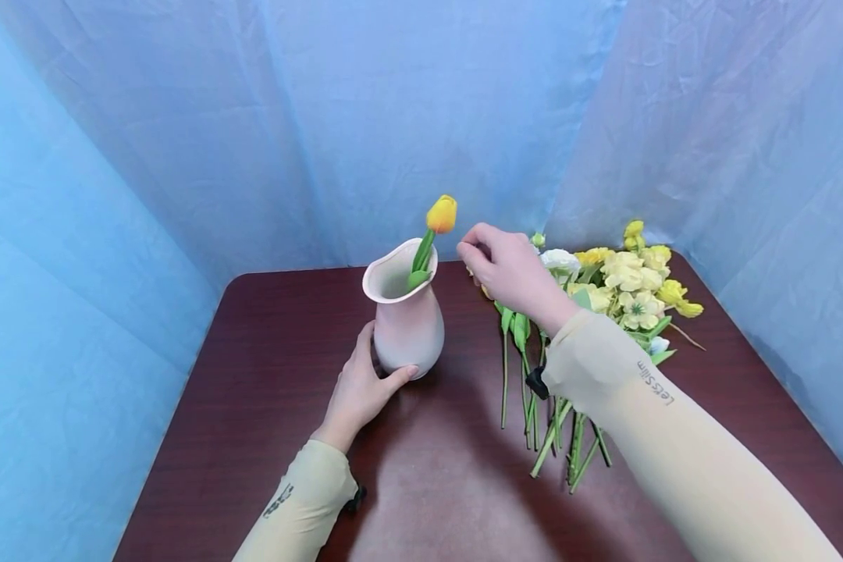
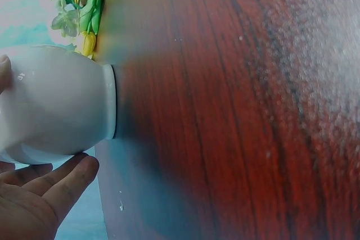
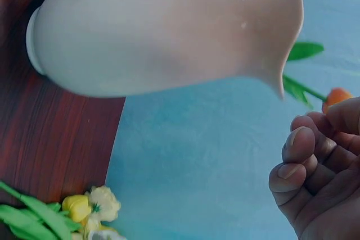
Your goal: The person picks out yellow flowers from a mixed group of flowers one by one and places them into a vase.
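A pale pink-to-white vase point(image 1: 409, 332) with a flared, wavy rim stands on the table. My left hand point(image 1: 357, 390) holds it low down, the thumb on the near side and the fingers round the far left. In the left wrist view the fingers point(image 2: 70, 186) lie against the vase's belly point(image 2: 50, 105). One yellow-orange tulip point(image 1: 442, 214) leans against the right side of the rim, its green leaves partly inside the mouth. My right hand point(image 1: 509, 265) is just right of the bloom, fingers loosely curled. In the right wrist view these fingers point(image 3: 298, 144) hold nothing, and the tulip point(image 3: 336, 97) shows behind them.
To the right lies a pile of artificial flowers point(image 1: 625, 273), yellow, cream and white, partly hidden by my right arm. Their green stems point(image 1: 534, 414) point toward me on the dark red-brown table point(image 1: 281, 375). Blue curtains point(image 1: 393, 117) hang behind and at both sides.
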Demonstrator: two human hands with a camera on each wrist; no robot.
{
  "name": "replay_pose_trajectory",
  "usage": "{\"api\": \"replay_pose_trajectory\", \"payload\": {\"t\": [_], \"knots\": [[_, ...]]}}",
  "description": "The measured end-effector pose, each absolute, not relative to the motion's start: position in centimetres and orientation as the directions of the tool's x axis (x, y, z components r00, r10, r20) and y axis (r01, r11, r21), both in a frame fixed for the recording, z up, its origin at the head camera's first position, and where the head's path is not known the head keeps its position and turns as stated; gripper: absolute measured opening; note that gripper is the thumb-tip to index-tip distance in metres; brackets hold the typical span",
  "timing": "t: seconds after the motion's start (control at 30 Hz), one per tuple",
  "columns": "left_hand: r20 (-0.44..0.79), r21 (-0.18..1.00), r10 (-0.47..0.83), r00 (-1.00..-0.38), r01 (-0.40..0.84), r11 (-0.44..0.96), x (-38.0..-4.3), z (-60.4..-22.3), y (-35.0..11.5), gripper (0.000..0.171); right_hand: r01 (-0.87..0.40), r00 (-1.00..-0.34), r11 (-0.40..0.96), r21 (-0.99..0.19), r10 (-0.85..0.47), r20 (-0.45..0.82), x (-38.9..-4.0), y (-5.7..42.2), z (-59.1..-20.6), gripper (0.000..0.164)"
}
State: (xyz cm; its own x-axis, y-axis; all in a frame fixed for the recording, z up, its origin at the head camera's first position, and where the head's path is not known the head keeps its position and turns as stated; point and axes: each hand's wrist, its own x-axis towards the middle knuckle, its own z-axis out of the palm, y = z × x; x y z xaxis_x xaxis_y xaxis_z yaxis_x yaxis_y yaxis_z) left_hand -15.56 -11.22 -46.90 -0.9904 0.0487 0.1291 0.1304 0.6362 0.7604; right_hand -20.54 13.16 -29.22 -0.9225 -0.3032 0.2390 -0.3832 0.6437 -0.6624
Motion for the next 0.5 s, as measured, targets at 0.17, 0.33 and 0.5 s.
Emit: {"api": "replay_pose_trajectory", "payload": {"t": [0.17, 0.33, 0.5], "knots": [[0.125, 0.763, 0.048, -0.991, 0.127, 0.634, -15.6, -46.9, -11.5, 0.095, -0.350, -0.936, 0.656, -0.669, -0.270, 0.225, -20.6, 14.9, -29.8, 0.021], [0.124, 0.760, 0.044, -0.991, 0.123, 0.638, -15.7, -47.0, -11.4, 0.096, -0.304, -0.952, 0.676, -0.671, -0.232, 0.198, -20.8, 16.9, -30.1, 0.023], [0.119, 0.760, 0.043, -0.992, 0.119, 0.638, -15.7, -46.9, -11.3, 0.095, -0.255, -0.967, 0.692, -0.675, -0.195, 0.165, -21.1, 18.7, -30.3, 0.024]]}}
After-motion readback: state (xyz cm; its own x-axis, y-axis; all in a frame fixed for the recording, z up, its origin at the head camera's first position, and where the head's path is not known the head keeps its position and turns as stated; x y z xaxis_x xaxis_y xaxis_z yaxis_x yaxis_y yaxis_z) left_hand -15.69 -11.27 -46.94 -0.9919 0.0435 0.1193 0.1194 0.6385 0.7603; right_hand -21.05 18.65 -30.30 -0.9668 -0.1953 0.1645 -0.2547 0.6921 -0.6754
